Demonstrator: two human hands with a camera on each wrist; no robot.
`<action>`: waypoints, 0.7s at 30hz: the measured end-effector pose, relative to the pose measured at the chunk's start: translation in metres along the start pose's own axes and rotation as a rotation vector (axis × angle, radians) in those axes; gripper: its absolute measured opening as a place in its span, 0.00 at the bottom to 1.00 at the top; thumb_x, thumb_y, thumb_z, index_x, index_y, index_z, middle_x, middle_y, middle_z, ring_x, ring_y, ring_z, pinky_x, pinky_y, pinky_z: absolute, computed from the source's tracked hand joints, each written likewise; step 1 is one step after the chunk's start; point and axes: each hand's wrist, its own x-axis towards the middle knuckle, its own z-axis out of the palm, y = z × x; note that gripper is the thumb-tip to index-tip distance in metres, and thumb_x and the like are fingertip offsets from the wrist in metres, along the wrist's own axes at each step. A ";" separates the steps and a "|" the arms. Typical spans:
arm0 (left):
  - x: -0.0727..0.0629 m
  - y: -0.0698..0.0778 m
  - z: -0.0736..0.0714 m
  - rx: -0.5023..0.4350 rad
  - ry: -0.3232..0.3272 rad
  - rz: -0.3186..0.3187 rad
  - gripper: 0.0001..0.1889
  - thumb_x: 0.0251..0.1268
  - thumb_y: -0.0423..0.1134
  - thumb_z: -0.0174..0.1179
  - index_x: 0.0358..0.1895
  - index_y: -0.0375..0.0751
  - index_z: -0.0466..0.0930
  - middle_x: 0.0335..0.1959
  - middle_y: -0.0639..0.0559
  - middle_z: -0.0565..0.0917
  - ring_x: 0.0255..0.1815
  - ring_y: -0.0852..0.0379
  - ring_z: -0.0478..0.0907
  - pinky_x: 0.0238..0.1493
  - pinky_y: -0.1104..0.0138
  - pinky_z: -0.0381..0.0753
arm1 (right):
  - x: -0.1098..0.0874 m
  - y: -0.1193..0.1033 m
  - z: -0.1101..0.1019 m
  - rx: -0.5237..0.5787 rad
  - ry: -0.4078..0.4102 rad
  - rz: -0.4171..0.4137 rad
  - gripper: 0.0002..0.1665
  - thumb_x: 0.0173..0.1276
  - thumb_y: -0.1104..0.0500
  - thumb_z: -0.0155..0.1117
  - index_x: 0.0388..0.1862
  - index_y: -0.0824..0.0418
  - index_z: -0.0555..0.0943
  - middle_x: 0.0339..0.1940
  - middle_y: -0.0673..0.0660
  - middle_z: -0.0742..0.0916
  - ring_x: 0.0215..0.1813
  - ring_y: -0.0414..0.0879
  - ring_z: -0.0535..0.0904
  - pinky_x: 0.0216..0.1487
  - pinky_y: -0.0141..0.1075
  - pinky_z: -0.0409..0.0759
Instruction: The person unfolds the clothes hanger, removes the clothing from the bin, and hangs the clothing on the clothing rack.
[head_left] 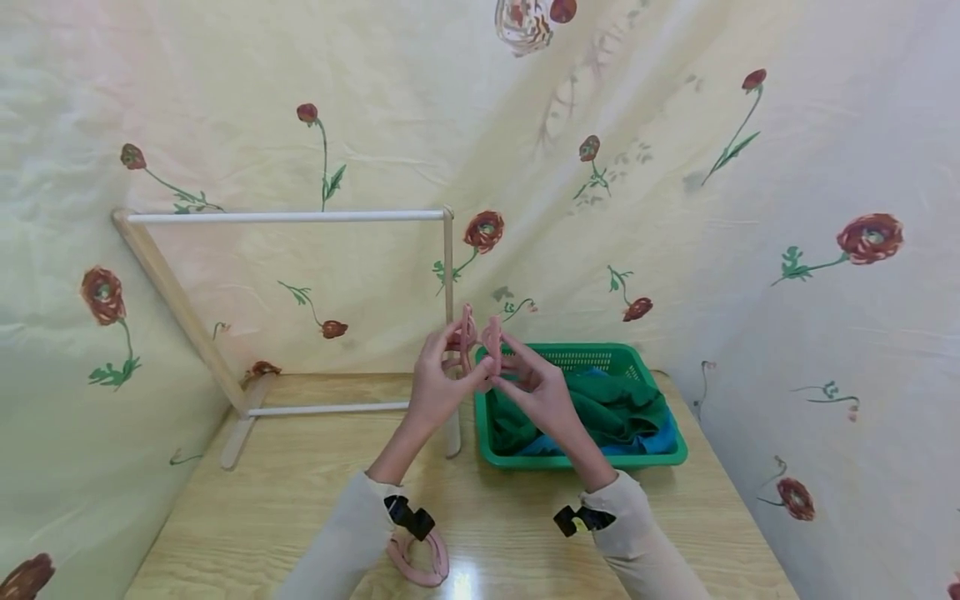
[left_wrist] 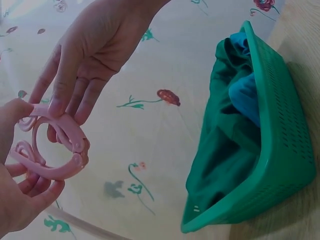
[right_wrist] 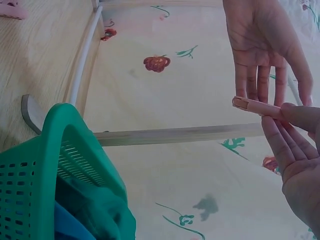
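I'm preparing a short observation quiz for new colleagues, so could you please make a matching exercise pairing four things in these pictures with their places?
Things
1. Wooden rack with white bars
2. Pink piece in the left wrist view
3. Green cloth
4. Pink piece at the bottom of the head view

Places
A. Between the left hand and right hand
B. On the tabletop, near the left sleeve
C. Standing left of the basket in the head view
D. Inside the basket

Pairs: 1-C, 2-A, 3-D, 4-B
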 end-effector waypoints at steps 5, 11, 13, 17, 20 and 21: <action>0.000 -0.002 -0.004 -0.060 -0.047 0.027 0.29 0.74 0.37 0.61 0.76 0.46 0.68 0.61 0.41 0.77 0.60 0.45 0.78 0.58 0.53 0.85 | 0.000 -0.002 -0.004 0.084 -0.007 0.023 0.41 0.70 0.74 0.63 0.79 0.60 0.64 0.58 0.75 0.84 0.58 0.56 0.86 0.51 0.32 0.86; 0.001 -0.002 -0.010 -0.111 -0.061 0.067 0.28 0.73 0.31 0.60 0.75 0.44 0.69 0.59 0.38 0.82 0.58 0.41 0.82 0.55 0.52 0.86 | 0.003 -0.005 -0.009 0.099 0.004 0.018 0.41 0.70 0.74 0.62 0.80 0.60 0.64 0.57 0.78 0.83 0.56 0.49 0.87 0.53 0.33 0.85; 0.002 -0.001 -0.011 -0.121 -0.061 0.077 0.29 0.72 0.30 0.61 0.74 0.44 0.70 0.58 0.37 0.83 0.56 0.40 0.84 0.53 0.53 0.87 | 0.003 -0.004 -0.012 0.120 0.001 0.026 0.41 0.71 0.73 0.62 0.80 0.59 0.64 0.57 0.79 0.83 0.56 0.45 0.88 0.54 0.33 0.85; 0.002 0.000 -0.014 -0.139 -0.072 0.072 0.29 0.70 0.29 0.62 0.73 0.42 0.72 0.57 0.35 0.84 0.53 0.39 0.86 0.47 0.59 0.89 | 0.002 -0.003 -0.016 0.195 -0.018 0.052 0.40 0.71 0.73 0.62 0.80 0.59 0.63 0.58 0.83 0.80 0.55 0.41 0.88 0.54 0.35 0.86; 0.002 0.001 -0.017 -0.177 -0.095 0.040 0.29 0.69 0.28 0.63 0.73 0.42 0.73 0.56 0.33 0.85 0.51 0.37 0.86 0.45 0.65 0.88 | 0.003 -0.001 -0.018 0.241 -0.034 0.070 0.40 0.72 0.73 0.61 0.80 0.61 0.62 0.59 0.84 0.79 0.55 0.41 0.88 0.53 0.37 0.86; 0.002 0.001 -0.019 -0.195 -0.107 0.029 0.29 0.68 0.28 0.63 0.73 0.42 0.73 0.56 0.33 0.85 0.51 0.37 0.86 0.45 0.66 0.88 | 0.003 0.000 -0.019 0.253 -0.038 0.078 0.40 0.72 0.73 0.61 0.80 0.61 0.62 0.59 0.84 0.79 0.54 0.42 0.88 0.52 0.37 0.87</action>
